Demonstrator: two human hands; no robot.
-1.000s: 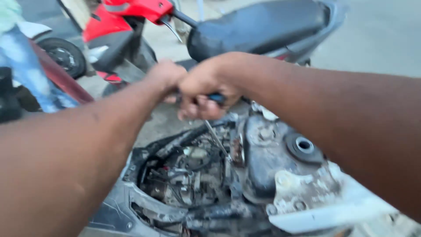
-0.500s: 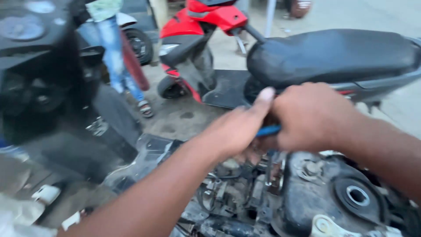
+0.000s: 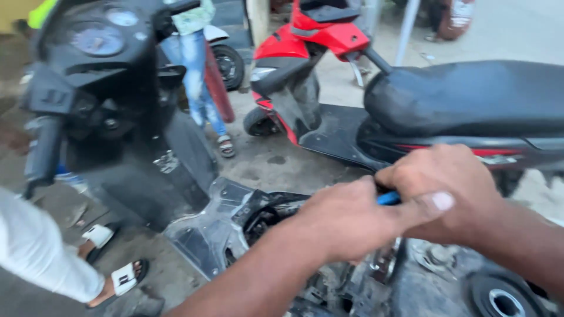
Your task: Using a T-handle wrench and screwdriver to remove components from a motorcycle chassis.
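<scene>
Both grips clamped on blue-handled tool (shaft likely hidden), left hand, right hand, above stripped scooter

Two bare forearms fill the lower part of the frame, neither covered by a sleeve as far as the picture shows. The left hand enters from the bottom centre on a broad forearm; no glove, ring, watch or band shows on it. Its thumb ends in a short, pale, squared nail at centre right. The right hand comes in from the lower right edge, also ungloved, its knuckles rounded and plain, its wrist bare.
</scene>
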